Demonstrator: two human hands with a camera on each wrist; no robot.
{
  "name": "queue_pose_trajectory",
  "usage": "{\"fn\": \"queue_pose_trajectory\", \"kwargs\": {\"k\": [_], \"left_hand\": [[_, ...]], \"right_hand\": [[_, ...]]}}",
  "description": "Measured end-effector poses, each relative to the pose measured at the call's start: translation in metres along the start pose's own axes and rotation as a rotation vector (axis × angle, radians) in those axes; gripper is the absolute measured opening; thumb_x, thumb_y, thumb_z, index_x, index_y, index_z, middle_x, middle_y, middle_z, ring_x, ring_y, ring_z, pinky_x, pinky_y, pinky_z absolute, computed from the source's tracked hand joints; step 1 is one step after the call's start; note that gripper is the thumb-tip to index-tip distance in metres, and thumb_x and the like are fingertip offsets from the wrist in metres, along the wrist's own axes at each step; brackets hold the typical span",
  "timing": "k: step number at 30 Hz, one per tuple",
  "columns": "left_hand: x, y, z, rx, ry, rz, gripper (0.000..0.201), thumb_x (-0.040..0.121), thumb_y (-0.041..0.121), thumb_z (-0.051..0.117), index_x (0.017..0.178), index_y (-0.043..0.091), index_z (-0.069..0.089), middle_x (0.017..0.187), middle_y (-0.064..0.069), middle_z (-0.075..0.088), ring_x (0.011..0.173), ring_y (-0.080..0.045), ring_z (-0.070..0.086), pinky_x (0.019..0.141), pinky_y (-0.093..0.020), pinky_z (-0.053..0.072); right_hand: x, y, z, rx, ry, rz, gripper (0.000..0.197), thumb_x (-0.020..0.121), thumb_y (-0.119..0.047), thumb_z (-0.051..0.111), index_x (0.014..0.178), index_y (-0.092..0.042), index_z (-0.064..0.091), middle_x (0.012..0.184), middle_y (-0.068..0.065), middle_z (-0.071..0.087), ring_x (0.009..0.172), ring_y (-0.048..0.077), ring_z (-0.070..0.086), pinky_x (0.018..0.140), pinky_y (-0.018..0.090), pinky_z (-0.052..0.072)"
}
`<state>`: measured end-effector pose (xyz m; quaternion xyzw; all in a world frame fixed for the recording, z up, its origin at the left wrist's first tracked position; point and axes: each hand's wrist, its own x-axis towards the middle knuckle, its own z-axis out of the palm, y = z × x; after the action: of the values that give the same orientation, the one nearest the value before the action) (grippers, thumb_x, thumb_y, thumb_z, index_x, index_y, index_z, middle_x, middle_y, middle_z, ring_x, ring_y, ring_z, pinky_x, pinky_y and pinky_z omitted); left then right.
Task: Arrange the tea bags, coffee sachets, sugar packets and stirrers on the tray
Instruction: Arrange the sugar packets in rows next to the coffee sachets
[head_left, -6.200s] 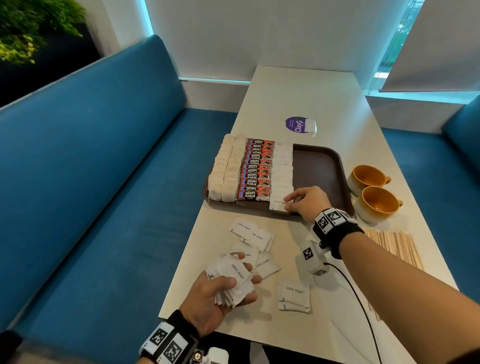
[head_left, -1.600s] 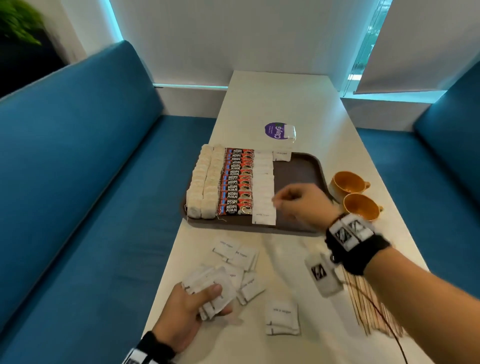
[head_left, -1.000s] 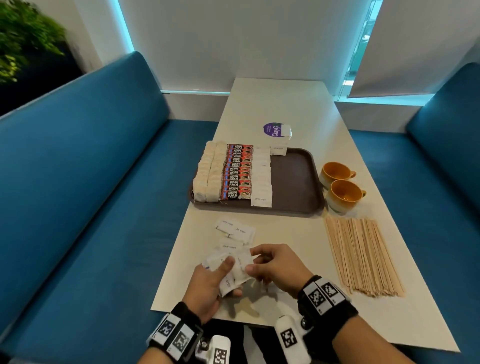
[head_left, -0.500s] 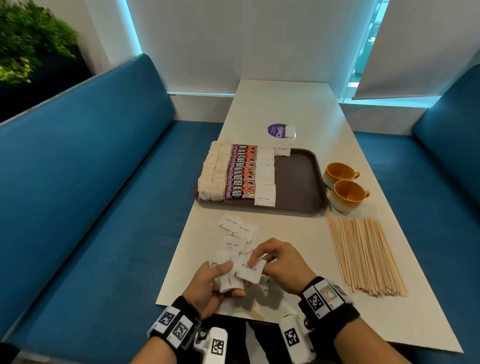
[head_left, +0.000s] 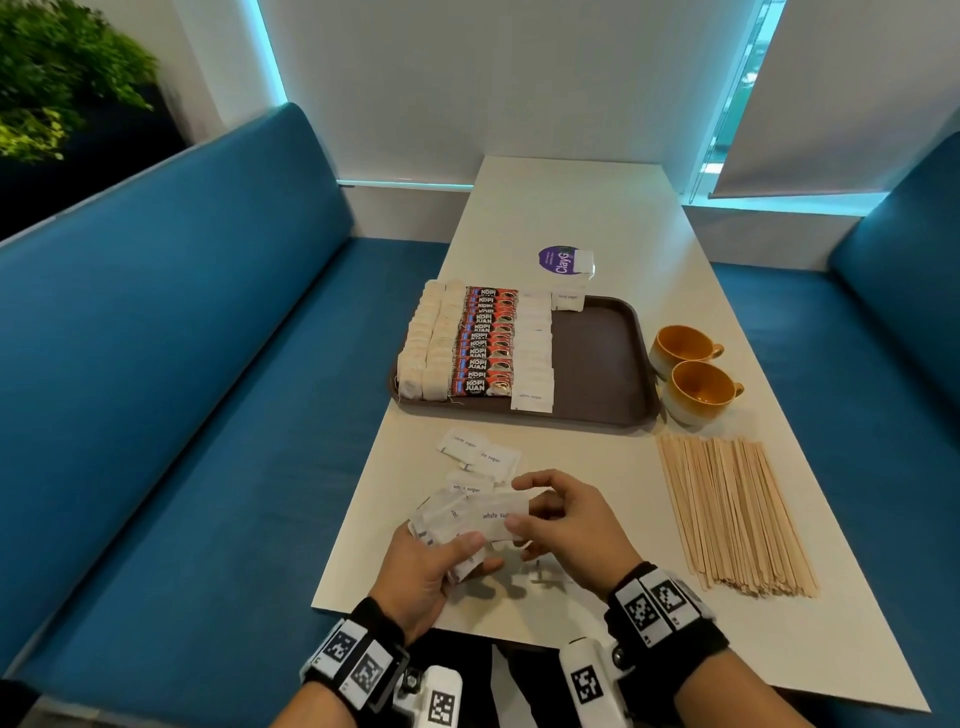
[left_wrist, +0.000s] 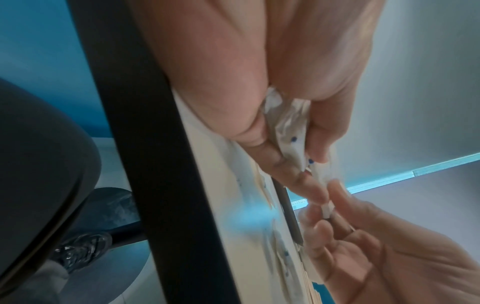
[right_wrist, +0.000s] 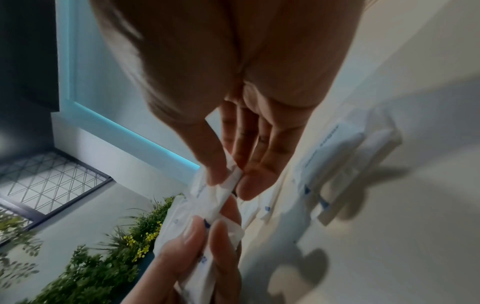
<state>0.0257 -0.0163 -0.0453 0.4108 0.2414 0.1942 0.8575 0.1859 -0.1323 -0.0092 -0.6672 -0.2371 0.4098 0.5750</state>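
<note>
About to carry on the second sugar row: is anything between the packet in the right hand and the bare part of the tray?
Nothing visible blocks it. The right hand pinches a white sugar packet above the pale table; loose white packets lie flat below the path, left of the brown plastic tray's bare half.

Left hand (head_left: 431, 571) curled around a bunch of white paper sugar packets (head_left: 447, 525); right hand (head_left: 566, 525) pinching the top packet (head_left: 496, 514).

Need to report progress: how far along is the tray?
Done: tea bags, coffee sachets and one sugar column on the tray. In hand: left hand holds a sugar stack; right hand pinches the top packet. Left: loose packets, all stirrers.
</note>
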Motion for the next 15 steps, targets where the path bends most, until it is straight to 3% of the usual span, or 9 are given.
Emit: {"fn": "queue_pose_trajectory", "kwargs": {"k": [3, 6, 9, 12, 15], "left_hand": [[-0.002, 0.002, 0.004, -0.014, 0.064, -0.004, 0.043, 0.078, 0.002, 0.079, 0.119, 0.008, 0.070, 0.123, -0.033, 0.065, 0.099, -0.045, 0.069, 0.074, -0.044, 0.063], [-0.002, 0.007, 0.007, -0.071, 0.116, -0.035, 0.033, 0.085, 0.006, 0.076, 0.117, 0.006, 0.071, 0.120, -0.033, 0.067, 0.100, -0.046, 0.070, 0.068, -0.042, 0.064], [-0.001, 0.011, 0.005, -0.139, 0.136, -0.091, 0.042, 0.089, 0.013, 0.073, 0.128, 0.005, 0.062, 0.123, -0.031, 0.066, 0.107, -0.045, 0.069, 0.071, -0.045, 0.064], [0.003, 0.012, 0.000, -0.219, 0.119, -0.132, 0.057, 0.079, 0.006, 0.069, 0.135, 0.001, 0.058, 0.129, -0.035, 0.061, 0.114, -0.049, 0.065, 0.079, -0.051, 0.063], [0.008, 0.013, -0.003, -0.165, 0.087, -0.173, 0.057, 0.079, 0.001, 0.069, 0.135, 0.000, 0.058, 0.128, -0.033, 0.063, 0.116, -0.050, 0.064, 0.079, -0.052, 0.062]], "right_hand": [[0.000, 0.000, 0.002, -0.020, -0.013, 0.054, 0.016, 0.086, 0.003, 0.076, 0.102, 0.001, 0.073, 0.087, 0.021, 0.075, 0.068, 0.025, 0.069, 0.067, 0.039, 0.063], [0.002, -0.001, -0.001, 0.010, 0.007, 0.092, 0.011, 0.087, 0.003, 0.074, 0.097, 0.007, 0.073, 0.093, 0.029, 0.073, 0.069, 0.027, 0.068, 0.069, 0.035, 0.063], [0.009, -0.007, -0.007, 0.006, 0.031, 0.090, 0.010, 0.088, 0.000, 0.075, 0.096, 0.006, 0.074, 0.092, 0.027, 0.074, 0.075, 0.031, 0.069, 0.071, 0.036, 0.063], [0.021, -0.021, -0.018, -0.017, 0.055, 0.069, 0.012, 0.089, -0.003, 0.074, 0.099, 0.004, 0.074, 0.093, 0.023, 0.075, 0.076, 0.030, 0.071, 0.071, 0.033, 0.063], [0.041, -0.043, -0.034, -0.043, 0.075, 0.022, 0.013, 0.089, -0.006, 0.075, 0.100, 0.002, 0.074, 0.094, 0.020, 0.076, 0.080, 0.029, 0.072, 0.071, 0.032, 0.063]]}}
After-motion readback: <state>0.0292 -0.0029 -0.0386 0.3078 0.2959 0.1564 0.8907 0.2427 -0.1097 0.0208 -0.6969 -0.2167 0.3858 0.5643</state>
